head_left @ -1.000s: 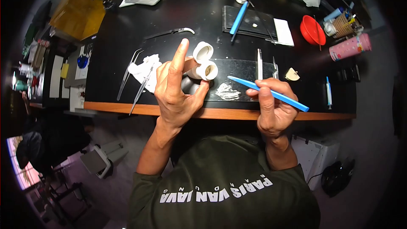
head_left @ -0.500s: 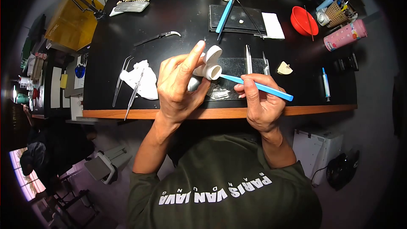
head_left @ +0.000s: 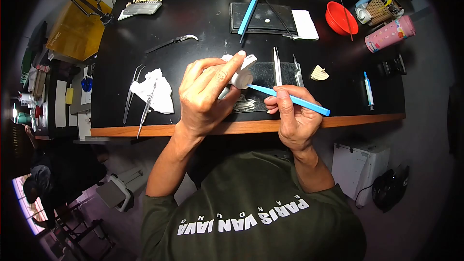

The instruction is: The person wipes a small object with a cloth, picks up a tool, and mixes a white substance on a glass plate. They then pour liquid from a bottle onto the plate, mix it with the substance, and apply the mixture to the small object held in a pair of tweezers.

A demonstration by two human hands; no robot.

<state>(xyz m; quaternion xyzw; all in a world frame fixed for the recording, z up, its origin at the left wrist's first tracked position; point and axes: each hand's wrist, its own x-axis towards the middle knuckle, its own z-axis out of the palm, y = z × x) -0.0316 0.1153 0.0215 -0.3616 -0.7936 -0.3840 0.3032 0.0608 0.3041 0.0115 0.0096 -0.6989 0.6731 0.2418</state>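
Observation:
My left hand (head_left: 205, 89) is closed around a small white flip-lid jar (head_left: 241, 79), tilted toward the right. Its index finger reaches up by the raised lid (head_left: 249, 61). Pinched in my right hand (head_left: 298, 118) is a blue flat-handled stick tool (head_left: 304, 104), whose tip meets the jar's mouth; how far it goes in is hard to see. Below the jar lies a glass slab (head_left: 266, 71) smeared with whitish material (head_left: 245, 105). Two slim metal instruments (head_left: 277, 65) rest on or beside the slab.
Tweezers (head_left: 147, 108) lie by a crumpled white tissue (head_left: 159, 92) at left. Farther back are curved-tip tweezers (head_left: 171, 43), a black tray (head_left: 237, 18) and a red bowl (head_left: 338, 18). At right are a pink bottle (head_left: 390, 34) and a blue syringe (head_left: 369, 92).
The jar's lid has tipped down toward the mouth under my left index finger. The tool tip stays at the jar's mouth. The whole view has shifted slightly.

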